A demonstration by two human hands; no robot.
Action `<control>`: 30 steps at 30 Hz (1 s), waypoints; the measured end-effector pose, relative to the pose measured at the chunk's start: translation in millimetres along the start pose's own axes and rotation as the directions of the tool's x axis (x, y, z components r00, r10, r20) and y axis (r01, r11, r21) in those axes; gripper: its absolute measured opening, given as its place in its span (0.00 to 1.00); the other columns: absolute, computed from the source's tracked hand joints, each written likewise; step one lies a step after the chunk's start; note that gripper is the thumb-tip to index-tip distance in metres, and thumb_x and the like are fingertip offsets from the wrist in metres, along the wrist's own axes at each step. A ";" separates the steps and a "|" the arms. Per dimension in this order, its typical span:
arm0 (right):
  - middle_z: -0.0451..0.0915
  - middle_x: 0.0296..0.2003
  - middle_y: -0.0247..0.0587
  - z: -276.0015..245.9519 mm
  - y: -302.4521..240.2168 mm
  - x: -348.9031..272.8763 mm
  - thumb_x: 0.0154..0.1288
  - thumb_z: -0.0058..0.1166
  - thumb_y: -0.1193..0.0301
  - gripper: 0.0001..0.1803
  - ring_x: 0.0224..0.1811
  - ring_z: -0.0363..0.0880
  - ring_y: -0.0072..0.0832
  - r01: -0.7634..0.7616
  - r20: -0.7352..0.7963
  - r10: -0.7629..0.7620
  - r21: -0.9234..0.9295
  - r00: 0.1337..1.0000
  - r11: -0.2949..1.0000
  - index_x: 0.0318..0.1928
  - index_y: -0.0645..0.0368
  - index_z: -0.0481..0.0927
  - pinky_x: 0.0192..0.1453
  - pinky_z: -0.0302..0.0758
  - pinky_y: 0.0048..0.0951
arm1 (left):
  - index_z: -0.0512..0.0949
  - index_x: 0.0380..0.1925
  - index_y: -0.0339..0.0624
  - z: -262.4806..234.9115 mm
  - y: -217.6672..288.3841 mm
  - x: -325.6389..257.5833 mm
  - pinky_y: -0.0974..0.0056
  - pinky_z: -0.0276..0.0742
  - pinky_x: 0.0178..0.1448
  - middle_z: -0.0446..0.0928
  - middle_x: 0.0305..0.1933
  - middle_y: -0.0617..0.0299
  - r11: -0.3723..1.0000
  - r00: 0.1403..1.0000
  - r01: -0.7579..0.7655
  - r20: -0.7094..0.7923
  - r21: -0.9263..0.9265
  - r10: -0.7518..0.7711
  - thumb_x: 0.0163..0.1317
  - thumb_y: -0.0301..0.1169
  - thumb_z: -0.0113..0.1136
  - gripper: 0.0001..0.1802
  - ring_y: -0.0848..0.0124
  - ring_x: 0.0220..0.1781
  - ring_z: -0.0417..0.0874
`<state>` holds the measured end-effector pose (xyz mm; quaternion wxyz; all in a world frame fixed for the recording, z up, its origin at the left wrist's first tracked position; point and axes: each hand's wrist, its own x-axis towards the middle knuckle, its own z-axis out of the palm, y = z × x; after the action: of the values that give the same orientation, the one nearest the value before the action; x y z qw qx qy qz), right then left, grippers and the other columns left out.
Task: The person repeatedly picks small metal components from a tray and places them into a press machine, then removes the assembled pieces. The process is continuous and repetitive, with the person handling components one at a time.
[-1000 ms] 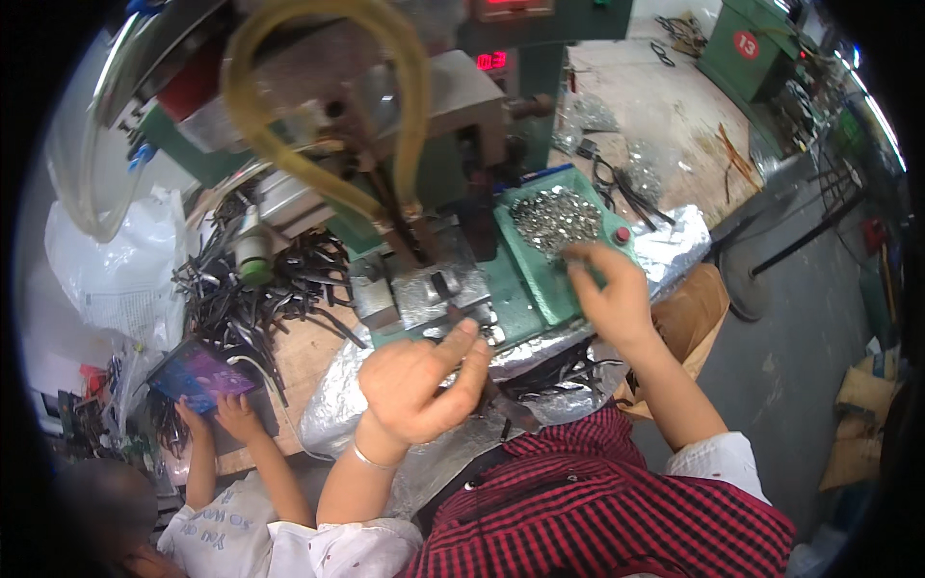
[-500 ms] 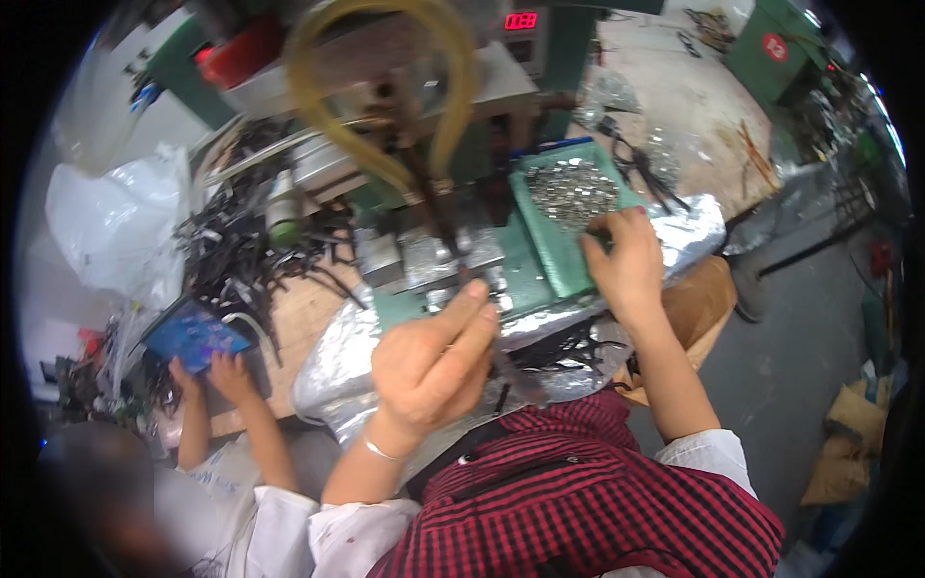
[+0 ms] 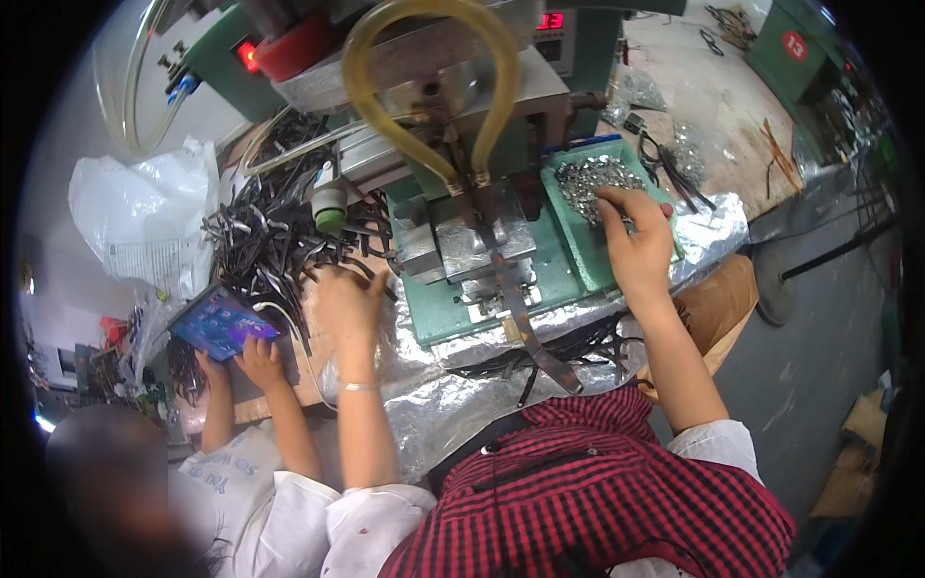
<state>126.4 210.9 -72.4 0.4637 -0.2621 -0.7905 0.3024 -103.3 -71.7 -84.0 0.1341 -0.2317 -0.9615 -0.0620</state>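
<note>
My left hand (image 3: 349,308) is at the near edge of a heap of dark flat strips (image 3: 260,231). Its fingers are somewhat blurred but spread apart. Over a green tray (image 3: 590,265), my right hand (image 3: 644,246) has thumb and forefinger curled together at a pile of small shiny metal pieces (image 3: 597,183); whatever lies between the tips is too small to make out. Between the hands, one dark strip (image 3: 525,332) hangs out of the metal block (image 3: 487,236) of a green bench press, its free end pointing toward me.
A looped yellow hose (image 3: 511,87) rises over the press. Silvery sheeting (image 3: 405,395) covers the bench edge, with more dark strips (image 3: 597,342) on it. At left, another person's hands (image 3: 255,361) hold a lit tablet (image 3: 222,323) near a white plastic bag (image 3: 145,212).
My left hand has left the strip at the press and moved left to the strip heap, its fingers opening. The strip now hangs from the press. My right hand stays at the metal pieces.
</note>
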 end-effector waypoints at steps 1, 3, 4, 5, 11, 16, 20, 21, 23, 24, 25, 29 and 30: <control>0.88 0.39 0.44 -0.3 -0.7 -3.3 0.65 0.63 0.77 0.06 0.42 0.86 0.39 -0.045 -0.012 0.045 0.021 0.999 0.999 0.42 0.60 0.88 0.50 0.79 0.37 | 0.87 0.26 0.37 31.6 -13.8 -0.4 0.50 0.80 0.52 0.81 0.41 0.46 0.993 0.993 0.091 0.086 -0.076 -0.085 0.54 0.49 0.77 0.23 0.48 0.45 0.85; 0.88 0.39 0.44 -5.9 5.8 -9.3 0.65 0.63 0.77 0.06 0.42 0.86 0.39 -0.124 -0.079 0.126 0.033 0.989 0.992 0.42 0.60 0.88 0.50 0.78 0.36 | 0.87 0.26 0.35 37.5 -14.0 5.6 0.49 0.80 0.52 0.83 0.41 0.45 0.964 0.982 0.164 0.131 -0.209 -0.139 0.53 0.45 0.76 0.21 0.47 0.44 0.85; 0.87 0.39 0.43 -15.0 12.3 -15.1 0.65 0.64 0.77 0.06 0.42 0.85 0.39 -0.081 -0.077 0.077 -0.051 0.994 0.995 0.42 0.60 0.88 0.50 0.78 0.34 | 0.86 0.25 0.33 40.2 -17.6 8.2 0.50 0.81 0.49 0.84 0.38 0.45 0.952 0.979 0.166 0.157 -0.259 -0.128 0.53 0.43 0.74 0.19 0.48 0.40 0.86; 0.87 0.39 0.44 -23.1 17.8 -20.7 0.65 0.63 0.77 0.07 0.43 0.85 0.38 -0.095 -0.092 0.088 -0.075 0.992 0.993 0.43 0.60 0.87 0.50 0.78 0.34 | 0.85 0.25 0.32 39.3 -23.8 12.8 0.50 0.81 0.46 0.85 0.34 0.44 0.936 0.976 0.170 0.182 -0.308 -0.118 0.52 0.40 0.73 0.18 0.50 0.36 0.87; 0.87 0.41 0.44 -58.0 17.3 -39.3 0.66 0.63 0.79 0.08 0.44 0.85 0.35 -0.280 -0.080 0.287 0.088 0.954 0.956 0.45 0.63 0.87 0.52 0.78 0.32 | 0.80 0.22 0.35 5.2 -84.8 -7.5 0.67 0.69 0.30 0.80 0.22 0.62 0.648 0.908 0.325 0.419 -0.689 -0.010 0.59 0.28 0.66 0.10 0.72 0.23 0.77; 0.88 0.40 0.43 -38.7 -62.9 -5.6 0.63 0.62 0.81 0.09 0.45 0.86 0.35 0.053 0.153 -0.085 0.203 0.984 0.978 0.43 0.64 0.88 0.54 0.78 0.33 | 0.79 0.40 0.37 -35.6 -39.8 -9.8 0.75 0.66 0.31 0.83 0.31 0.64 0.188 0.948 0.284 0.305 -0.940 0.089 0.65 0.21 0.65 0.05 0.79 0.28 0.79; 0.87 0.44 0.41 22.0 -81.7 14.2 0.65 0.63 0.80 0.13 0.47 0.86 0.29 -0.037 0.145 -0.021 0.389 0.989 0.921 0.50 0.65 0.83 0.55 0.79 0.31 | 0.73 0.54 0.36 -18.0 -17.4 -5.0 0.73 0.74 0.31 0.86 0.40 0.55 0.155 0.977 0.197 0.207 -0.968 0.049 0.71 0.21 0.62 0.14 0.74 0.32 0.85; 0.87 0.46 0.41 32.7 -81.8 14.1 0.66 0.63 0.81 0.16 0.48 0.85 0.26 -0.144 0.194 0.062 0.442 0.979 0.885 0.54 0.65 0.80 0.56 0.79 0.30 | 0.74 0.53 0.36 -14.3 -13.2 -11.4 0.73 0.73 0.28 0.86 0.39 0.54 0.166 0.978 0.208 0.209 -0.964 -0.011 0.75 0.26 0.59 0.11 0.73 0.31 0.86; 0.86 0.47 0.41 36.6 -88.3 4.2 0.66 0.63 0.81 0.20 0.49 0.85 0.25 -0.126 0.158 0.048 0.529 0.986 0.839 0.58 0.66 0.77 0.58 0.78 0.28 | 0.74 0.53 0.36 -13.5 -14.6 -26.7 0.74 0.73 0.26 0.86 0.37 0.53 0.015 0.948 0.305 0.302 -0.952 -0.098 0.78 0.33 0.56 0.12 0.72 0.30 0.86; 0.86 0.48 0.41 37.6 -90.2 -4.1 0.67 0.63 0.82 0.21 0.50 0.84 0.24 -0.122 0.146 0.046 0.571 0.988 0.812 0.59 0.66 0.76 0.58 0.78 0.27 | 0.76 0.49 0.39 -5.1 -19.0 -28.9 0.74 0.72 0.26 0.87 0.38 0.55 -0.011 0.966 0.241 0.241 -0.970 -0.089 0.80 0.40 0.54 0.15 0.73 0.28 0.85; 0.85 0.49 0.42 38.6 -90.5 -10.4 0.66 0.63 0.82 0.22 0.51 0.84 0.24 -0.169 0.161 0.090 0.595 0.983 0.786 0.60 0.66 0.75 0.59 0.78 0.27 | 0.77 0.48 0.38 -2.2 -19.8 -31.4 0.74 0.72 0.26 0.87 0.39 0.55 0.034 0.975 0.181 0.175 -0.983 -0.135 0.80 0.39 0.55 0.14 0.73 0.28 0.84; 0.84 0.51 0.44 38.8 -101.7 -2.5 0.66 0.63 0.82 0.25 0.49 0.84 0.24 -0.244 0.191 0.154 0.684 0.969 0.687 0.62 0.66 0.73 0.60 0.77 0.26 | 0.77 0.45 0.36 -56.8 23.0 -15.7 0.72 0.76 0.32 0.86 0.40 0.53 0.102 0.954 -0.207 -0.224 -0.973 -0.198 0.78 0.30 0.57 0.08 0.72 0.31 0.84; 0.85 0.50 0.44 38.2 -108.9 0.0 0.65 0.63 0.82 0.25 0.48 0.85 0.23 -0.244 0.192 0.152 0.706 0.969 0.665 0.62 0.66 0.74 0.58 0.77 0.25 | 0.76 0.45 0.34 -76.8 32.6 -16.4 0.71 0.79 0.35 0.86 0.41 0.52 0.134 0.929 -0.310 -0.330 -0.941 -0.168 0.76 0.26 0.58 0.06 0.70 0.34 0.85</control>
<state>77.7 127.9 -8.7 0.4466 -0.1240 -0.5989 0.6531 -56.6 -63.8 -13.5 0.1239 -0.2928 -0.6260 -0.7120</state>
